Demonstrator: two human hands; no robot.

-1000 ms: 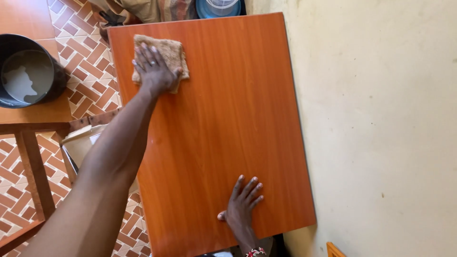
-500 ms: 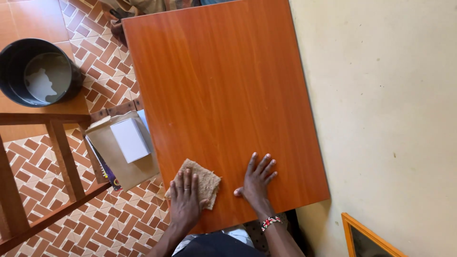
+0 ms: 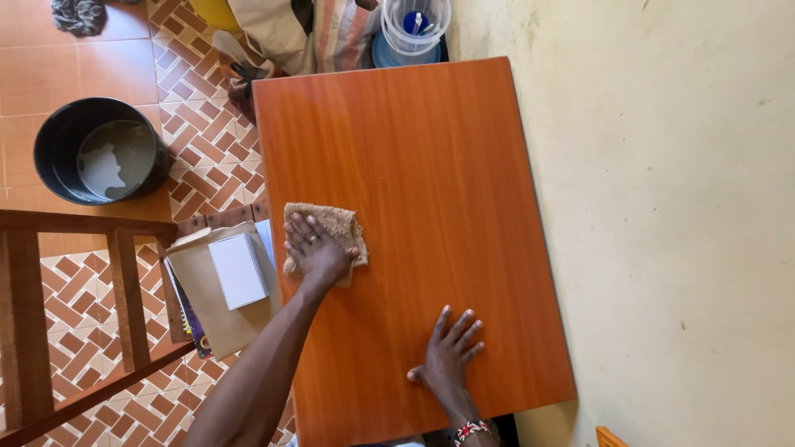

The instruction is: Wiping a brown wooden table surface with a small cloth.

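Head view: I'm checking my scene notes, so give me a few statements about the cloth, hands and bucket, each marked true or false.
1. The left hand presses a brown cloth flat on the orange table. True.
2. The right hand holds a second cloth. False: it lies bare and flat on the table.
3. The black bucket stands on the table. False: it is on the tiled floor.
4. The cloth lies near the table's left edge. True.

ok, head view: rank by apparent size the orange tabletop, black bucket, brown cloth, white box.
1. orange tabletop, by far the largest.
2. black bucket on the floor.
3 and 4. brown cloth and white box look alike; the left hand covers part of the cloth, and the box sits lower than the tabletop, so unranked.
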